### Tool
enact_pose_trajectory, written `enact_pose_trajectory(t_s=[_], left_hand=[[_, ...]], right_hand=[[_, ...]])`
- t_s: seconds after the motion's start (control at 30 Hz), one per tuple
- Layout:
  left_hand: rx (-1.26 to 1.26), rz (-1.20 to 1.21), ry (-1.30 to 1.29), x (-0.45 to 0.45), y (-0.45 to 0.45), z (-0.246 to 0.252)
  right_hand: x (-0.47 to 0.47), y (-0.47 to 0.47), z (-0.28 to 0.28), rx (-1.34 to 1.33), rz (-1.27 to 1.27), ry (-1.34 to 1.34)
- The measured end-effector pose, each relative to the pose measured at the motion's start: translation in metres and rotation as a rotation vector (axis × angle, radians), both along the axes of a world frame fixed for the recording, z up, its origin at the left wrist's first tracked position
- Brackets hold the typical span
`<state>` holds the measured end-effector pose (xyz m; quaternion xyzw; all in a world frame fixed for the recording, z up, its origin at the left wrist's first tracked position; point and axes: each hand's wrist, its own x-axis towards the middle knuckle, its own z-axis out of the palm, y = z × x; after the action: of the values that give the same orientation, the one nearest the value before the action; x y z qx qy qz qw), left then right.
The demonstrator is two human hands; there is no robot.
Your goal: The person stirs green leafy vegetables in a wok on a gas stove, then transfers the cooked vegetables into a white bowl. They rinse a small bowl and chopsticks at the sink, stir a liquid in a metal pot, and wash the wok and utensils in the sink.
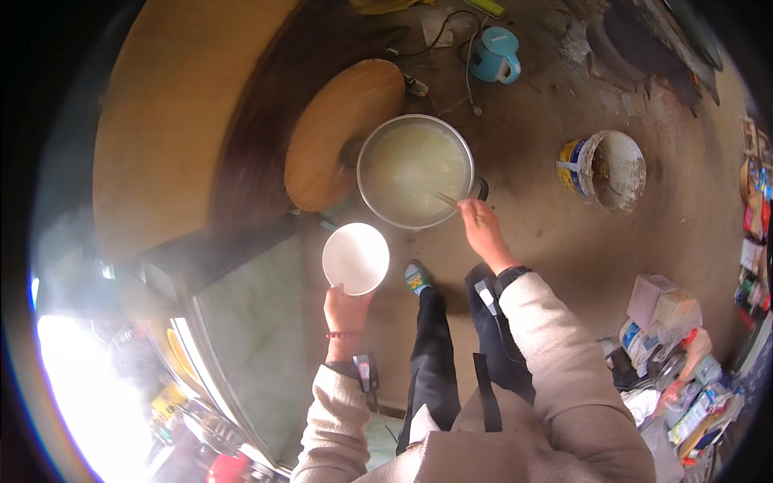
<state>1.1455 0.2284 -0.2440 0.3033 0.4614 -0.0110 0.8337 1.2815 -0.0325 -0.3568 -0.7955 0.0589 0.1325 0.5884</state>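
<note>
A large metal pot (416,172) of steaming, cloudy pale liquid stands before me, with a dark handle at its right. My right hand (483,226) grips a pair of chopsticks (448,200) at the pot's lower right rim, their tips over or in the liquid. Nearer to me and to the left, my left hand (347,305) holds a white bowl (356,256) by its near rim, the thumb over the edge. No food shows in the bowl. What lies beneath the pot is hidden.
A round wooden board (347,136) leans left of the pot, near a large wooden surface (175,115). Beyond the pot are a blue kettle (496,54) and cables on the floor. A stained bucket (616,172) lies right; piled boxes and bags (664,308) sit lower right.
</note>
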Motion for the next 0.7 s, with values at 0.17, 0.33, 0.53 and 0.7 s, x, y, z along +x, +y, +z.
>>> enact_pose_trajectory(t_s=[0.17,0.33,0.53,0.7], left_hand=[[-0.178,0.189,-0.127,-0.057,0.014,-0.012],[-0.128,0.318,-0.072,-0.112,0.030,-0.021],[-0.111,0.396,-0.010,-0.159,0.043,-0.028],[-0.148,0.422,0.024,-0.170,0.047,-0.039]], right_hand=[[-0.023,0.033,-0.027,-0.190,0.490,-0.240],[-0.007,0.077,-0.094,-0.106,0.751,-0.310],[0.021,0.049,-0.108,-0.572,0.743,-0.541],[-0.036,0.075,-0.093,0.091,0.439,0.799]])
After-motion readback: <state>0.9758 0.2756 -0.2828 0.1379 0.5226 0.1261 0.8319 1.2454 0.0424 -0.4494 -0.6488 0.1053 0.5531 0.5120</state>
